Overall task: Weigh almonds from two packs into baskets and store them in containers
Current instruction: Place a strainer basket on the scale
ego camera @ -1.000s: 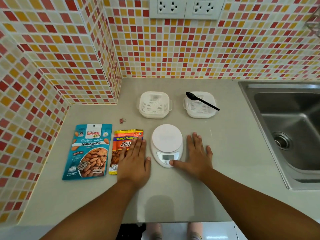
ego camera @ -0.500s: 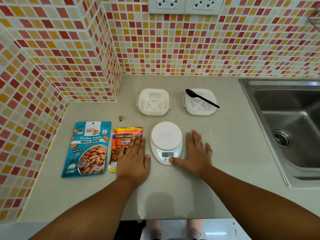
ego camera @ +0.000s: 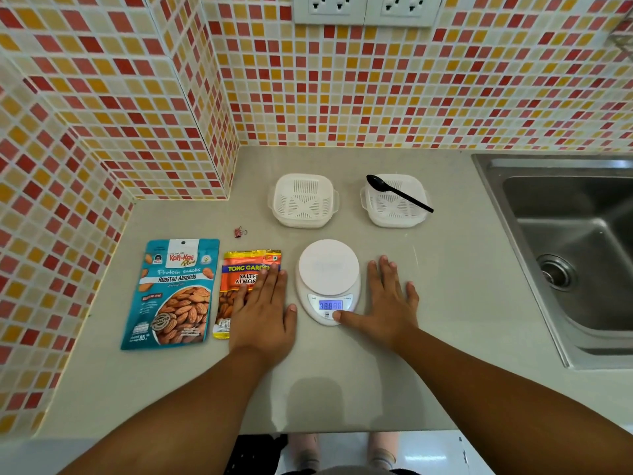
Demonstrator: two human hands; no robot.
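Observation:
A small white kitchen scale [ego camera: 328, 269] sits mid-counter, its display lit blue. My right hand [ego camera: 387, 299] lies flat beside it, thumb pressing a button at the scale's front. My left hand [ego camera: 263, 310] rests flat on the counter, its fingers partly over an orange salted-almond pack [ego camera: 245, 269]. Left of that lies a teal roasted-almond pack [ego camera: 176, 293]. Behind the scale stand two white slotted baskets, each in a container: the left one [ego camera: 303, 200] is empty, the right one [ego camera: 394, 204] has a black spoon [ego camera: 397, 193] lying across it.
A small pink binder clip [ego camera: 240, 232] lies behind the packs. A steel sink [ego camera: 565, 241] is sunk into the counter at right. Tiled walls close the back and left, with a jutting corner at left. The counter's front edge runs below my forearms.
The scale's display has lit up blue under my right thumb. Both hands stay where they were; the camera has tilted slightly.

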